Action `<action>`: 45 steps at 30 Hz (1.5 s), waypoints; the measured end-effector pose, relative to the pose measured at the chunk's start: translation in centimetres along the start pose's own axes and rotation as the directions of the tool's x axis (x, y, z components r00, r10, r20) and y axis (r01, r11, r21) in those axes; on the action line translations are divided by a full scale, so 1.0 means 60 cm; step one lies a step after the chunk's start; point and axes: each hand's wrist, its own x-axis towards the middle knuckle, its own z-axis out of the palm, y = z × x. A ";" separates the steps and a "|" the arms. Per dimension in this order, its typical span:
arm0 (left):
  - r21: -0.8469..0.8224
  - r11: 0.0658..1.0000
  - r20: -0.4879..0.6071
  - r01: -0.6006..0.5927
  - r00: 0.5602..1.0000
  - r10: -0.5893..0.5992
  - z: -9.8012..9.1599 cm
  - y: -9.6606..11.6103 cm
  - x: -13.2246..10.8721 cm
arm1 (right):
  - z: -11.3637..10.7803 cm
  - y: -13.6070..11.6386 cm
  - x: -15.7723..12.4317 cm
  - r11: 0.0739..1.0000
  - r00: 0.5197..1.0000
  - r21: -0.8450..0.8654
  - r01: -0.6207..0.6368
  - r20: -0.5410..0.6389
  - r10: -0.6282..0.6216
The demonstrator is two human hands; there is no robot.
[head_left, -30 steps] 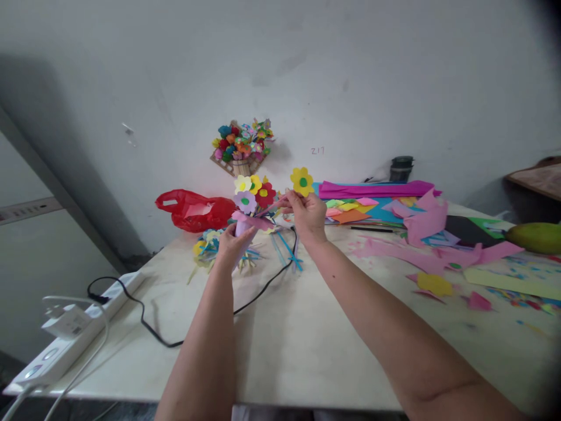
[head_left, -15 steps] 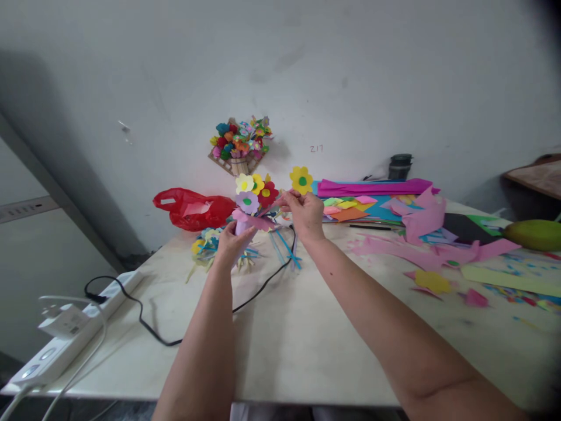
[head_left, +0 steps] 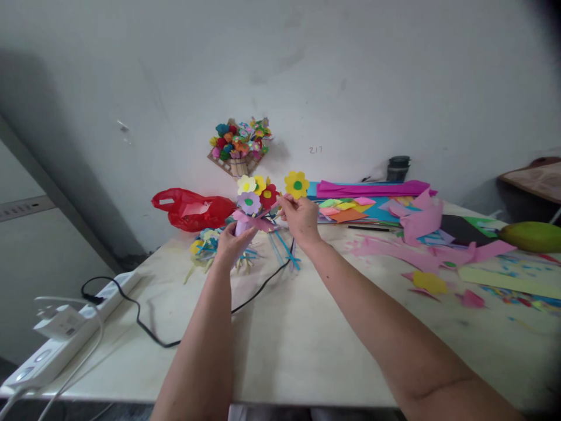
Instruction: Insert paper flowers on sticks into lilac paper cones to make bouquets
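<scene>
My left hand (head_left: 233,241) is closed round a small lilac paper vase (head_left: 242,227) with pink paper leaves at its rim. Cream, yellow, lilac and red paper flowers (head_left: 249,202) stand bunched above it. Just right of the bunch, my right hand (head_left: 300,217) pinches a yellow paper flower (head_left: 297,185) with a green centre; its stem is mostly hidden by the fingers. Beneath and behind my left hand lie more paper flowers (head_left: 207,242) on the table. Several blue paper strips (head_left: 287,251) lie between my two wrists.
A red plastic bag (head_left: 193,209) sits at the back left. A white power strip (head_left: 70,339) and a black cable (head_left: 149,328) lie at left. Coloured paper sheets (head_left: 377,210), pink scraps (head_left: 412,251) and a green-yellow fruit (head_left: 532,235) cover the right side. A flower decoration (head_left: 239,166) is against the wall.
My right hand has shifted slightly left and down with the yellow flower, closer to the bunch. My left hand still holds the vase in nearly the same place.
</scene>
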 end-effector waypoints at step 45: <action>-0.147 0.985 0.198 0.088 0.979 -0.058 -0.012 0.033 -0.014 | -0.003 -0.017 -0.012 0.826 0.947 -0.463 0.321 0.130 -0.295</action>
